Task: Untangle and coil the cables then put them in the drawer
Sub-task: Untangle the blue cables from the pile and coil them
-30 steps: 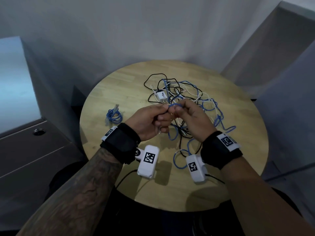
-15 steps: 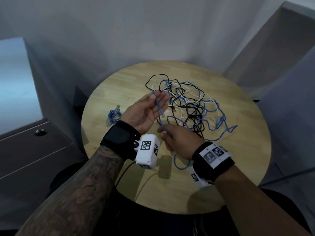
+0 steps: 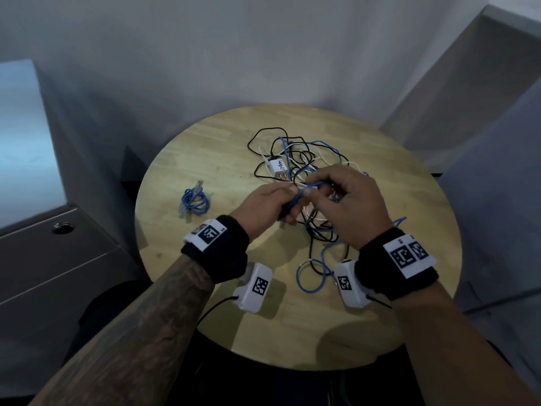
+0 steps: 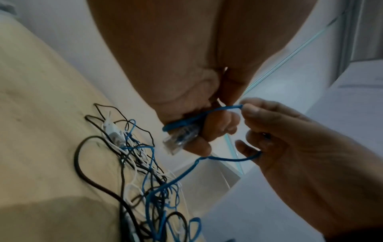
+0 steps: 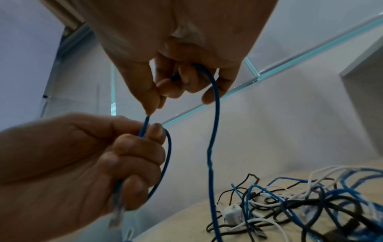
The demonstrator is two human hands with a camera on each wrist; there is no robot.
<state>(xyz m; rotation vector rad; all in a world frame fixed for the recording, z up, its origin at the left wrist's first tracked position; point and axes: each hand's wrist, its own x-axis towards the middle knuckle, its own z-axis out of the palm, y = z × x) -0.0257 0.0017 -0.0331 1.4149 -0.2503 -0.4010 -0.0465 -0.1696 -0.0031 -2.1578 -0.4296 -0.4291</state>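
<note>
A tangle of black, white and blue cables (image 3: 304, 168) lies on the round wooden table (image 3: 222, 159). My left hand (image 3: 270, 205) grips the plug end of a blue network cable (image 4: 199, 120); its clear plug (image 4: 179, 139) sticks out below the curled fingers (image 5: 132, 152). My right hand (image 3: 348, 200) pinches the same blue cable (image 5: 213, 124) just right of the left hand, folding a loop toward it. The rest of that cable hangs down into the tangle (image 5: 300, 201). A coiled blue cable (image 3: 194, 200) rests at the table's left.
A white charger block (image 3: 276, 168) sits in the tangle. A grey cabinet with drawer fronts and a round lock (image 3: 63, 228) stands left of the table. Grey walls close in behind and at the right. A loose blue loop (image 3: 313, 273) lies near my right wrist.
My left hand was open with the cable across its palm; now it grips the plug end. My right hand rose from near the table front and met the left, bringing a loop.
</note>
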